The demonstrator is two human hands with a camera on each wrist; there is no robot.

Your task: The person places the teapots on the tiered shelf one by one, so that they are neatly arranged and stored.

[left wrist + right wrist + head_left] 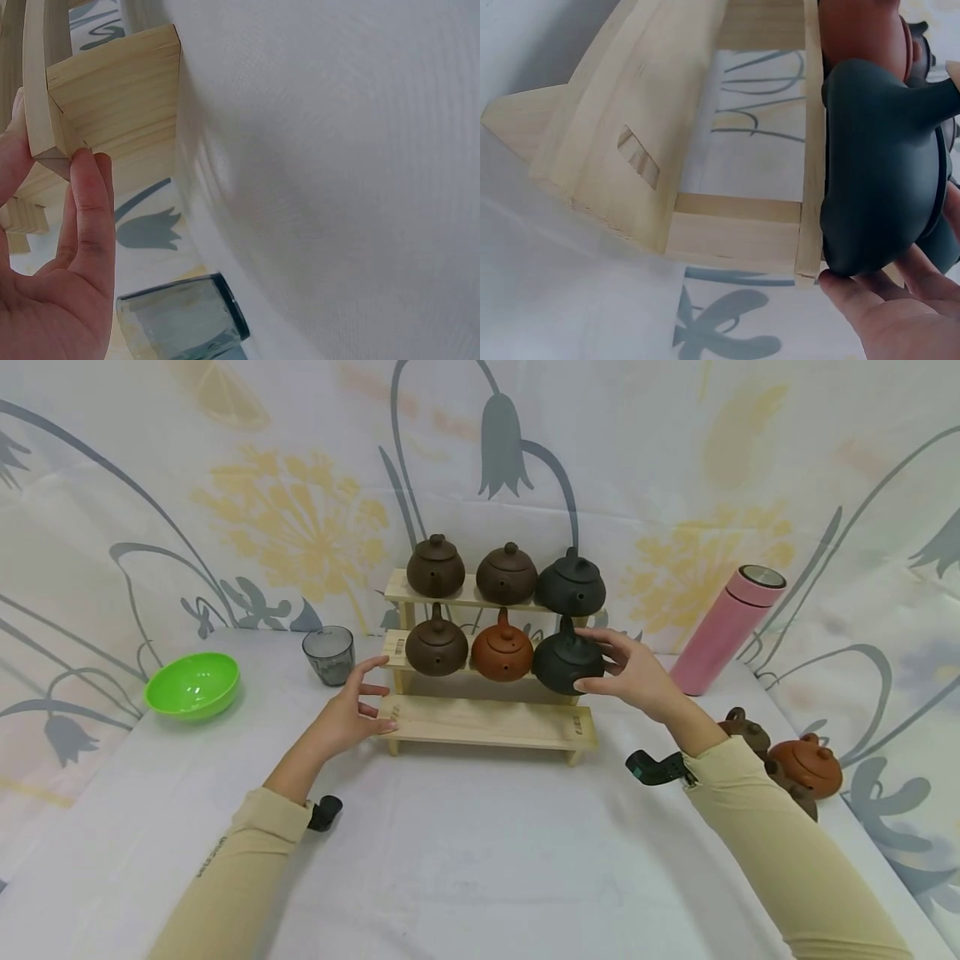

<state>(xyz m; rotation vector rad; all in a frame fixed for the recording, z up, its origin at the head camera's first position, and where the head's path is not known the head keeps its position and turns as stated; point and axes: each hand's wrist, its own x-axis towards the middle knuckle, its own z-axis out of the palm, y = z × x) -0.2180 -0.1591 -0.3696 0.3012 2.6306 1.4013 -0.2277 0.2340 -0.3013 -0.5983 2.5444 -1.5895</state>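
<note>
White bench [480, 868] | floral cloth [622, 443] beyond rack [487, 720], 12 o'clock | bowl [192, 687], 9; flask [723, 635], 3 | left grip [348, 717] pinching rack | right grip [639, 678] grasping black pot [566, 664]

A pale wooden three-step rack [487, 720] stands on the white counter [480, 860]. Its top step, at the back, holds two round brown clay teapots [435, 570], then a round black clay teapot [573, 587] on the right. On the middle step, a round orange clay teapot [502, 652] sits between a round brown teapot [437, 650], left, and a second black teapot [562, 667], right. Left of the rack is a see-through glass cup [330, 662], then a round green bowl [192, 687]. Right of the rack is a tall pink bottle [720, 639], with brown and orange teapots [813, 768] before it, further right.
</note>
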